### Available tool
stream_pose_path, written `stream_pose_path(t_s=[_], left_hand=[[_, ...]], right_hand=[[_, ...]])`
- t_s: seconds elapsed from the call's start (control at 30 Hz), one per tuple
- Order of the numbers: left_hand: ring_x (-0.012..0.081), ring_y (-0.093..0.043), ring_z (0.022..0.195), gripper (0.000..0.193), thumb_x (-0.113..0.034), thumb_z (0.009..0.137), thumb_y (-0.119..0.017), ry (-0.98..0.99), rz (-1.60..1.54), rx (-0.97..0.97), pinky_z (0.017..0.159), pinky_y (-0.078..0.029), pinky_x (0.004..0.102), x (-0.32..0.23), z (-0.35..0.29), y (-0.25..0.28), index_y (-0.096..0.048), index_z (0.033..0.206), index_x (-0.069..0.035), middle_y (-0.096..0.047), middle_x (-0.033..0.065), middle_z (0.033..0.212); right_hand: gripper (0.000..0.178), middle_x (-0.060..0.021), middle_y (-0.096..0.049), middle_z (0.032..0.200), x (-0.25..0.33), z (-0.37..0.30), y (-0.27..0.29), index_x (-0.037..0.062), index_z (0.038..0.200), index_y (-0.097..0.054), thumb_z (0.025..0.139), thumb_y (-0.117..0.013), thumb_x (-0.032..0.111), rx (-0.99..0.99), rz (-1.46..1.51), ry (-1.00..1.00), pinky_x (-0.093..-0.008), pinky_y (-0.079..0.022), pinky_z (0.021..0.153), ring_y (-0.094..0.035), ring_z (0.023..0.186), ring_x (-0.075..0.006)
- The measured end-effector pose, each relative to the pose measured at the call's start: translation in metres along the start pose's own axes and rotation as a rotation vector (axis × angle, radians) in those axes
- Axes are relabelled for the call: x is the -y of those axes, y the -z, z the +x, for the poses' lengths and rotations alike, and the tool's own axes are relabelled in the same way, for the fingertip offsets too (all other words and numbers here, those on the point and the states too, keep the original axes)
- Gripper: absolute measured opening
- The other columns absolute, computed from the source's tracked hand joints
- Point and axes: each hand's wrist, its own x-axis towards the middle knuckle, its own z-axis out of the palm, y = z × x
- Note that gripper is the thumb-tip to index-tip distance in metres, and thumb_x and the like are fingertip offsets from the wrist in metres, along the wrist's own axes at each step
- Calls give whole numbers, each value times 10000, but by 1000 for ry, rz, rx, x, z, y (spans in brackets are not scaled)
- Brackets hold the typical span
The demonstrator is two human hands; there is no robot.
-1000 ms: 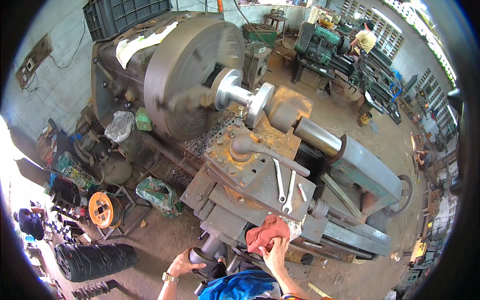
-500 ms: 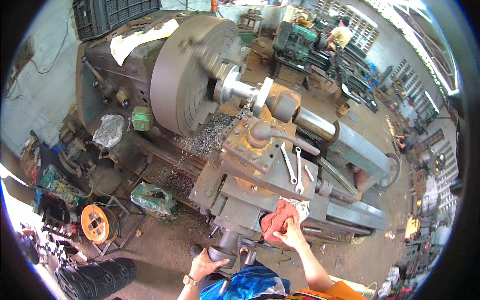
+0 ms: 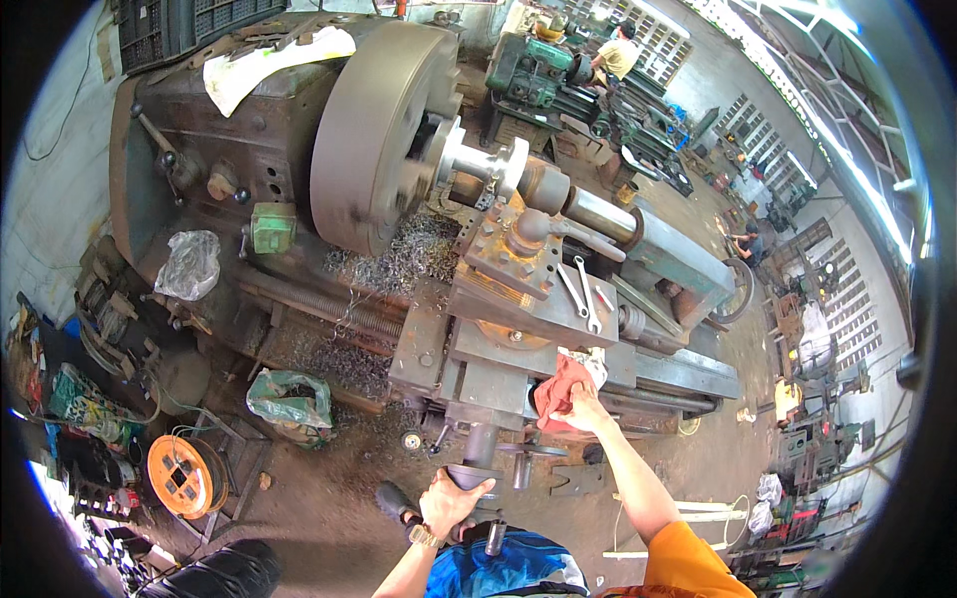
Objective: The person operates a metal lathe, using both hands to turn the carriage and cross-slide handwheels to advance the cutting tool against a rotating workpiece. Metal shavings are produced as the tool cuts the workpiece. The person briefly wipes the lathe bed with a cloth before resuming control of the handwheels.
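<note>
Head view: gripping round handwheel [image 3: 467, 477] with left hand [image 3: 449, 501], bunching red rag [image 3: 560, 387] in right hand [image 3: 586, 409]. Spinning mounted, bright workpiece [image 3: 475, 162], apparently unfinished from afar.

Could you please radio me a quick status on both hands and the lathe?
Left hand gripping round metal control. Right hand holding red cloth. Chuck blurred, apparently spinning. Possible obstruction: two wrenches lying on slide.
</note>
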Motion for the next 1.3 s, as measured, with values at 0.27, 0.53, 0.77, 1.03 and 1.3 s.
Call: stream_pose_path(t_s=[0.27, 0.53, 0.77, 1.03, 1.3], left_hand=[[423, -656, 1018, 1070, -805, 604, -683, -36, 51, -26, 887, -523, 472, -1, 1, -1, -517, 1172, 86, -656, 292, 1081], [442, -648, 1023, 992, -716, 644, -734, -57, 4, -50, 890, -514, 498, 3, 8, -9, -513, 1207, 70, -659, 321, 1042], [414, -661, 1008, 996, -745, 628, -722, -38, 13, -36, 887, -524, 475, -2, 3, -3, -518, 1170, 65, -674, 285, 1040], [387, -607, 1140, 1022, -703, 677, -720, -189, -59, 115, 968, -487, 431, 13, 25, 4, -450, 1333, 34, -631, 269, 1192], [434, -594, 1141, 1147, -780, 620, -697, -166, -97, 49, 965, -480, 481, 15, 29, -6, -413, 1364, 45, -612, 332, 1176]], right_hand=[[869, -325, -472, 1282, 25, -11, 21, -82, 1231, -469, 692, -791, 519, 9, -92, -125, -502, -378, 1059, -430, 1245, -482], [324, -177, -589, 1057, 77, -60, 27, 16, 1078, -575, 816, -730, 126, -557, 472, -39, -422, -455, 943, -576, 1058, -359], [573, -278, -475, 1261, 90, -54, 31, -26, 1251, -462, 842, -734, 269, -715, 405, -140, -486, -402, 1016, -475, 1178, -460], [740, -263, -379, 1455, 53, 9, -36, -39, 1394, -380, 860, -643, 400, -625, 131, -252, -490, -247, 1151, -340, 1377, -410], [592, -257, -439, 1385, 40, -21, -11, -50, 1336, -438, 899, -663, 280, -801, 675, -261, -413, -313, 1103, -435, 1278, -367]])
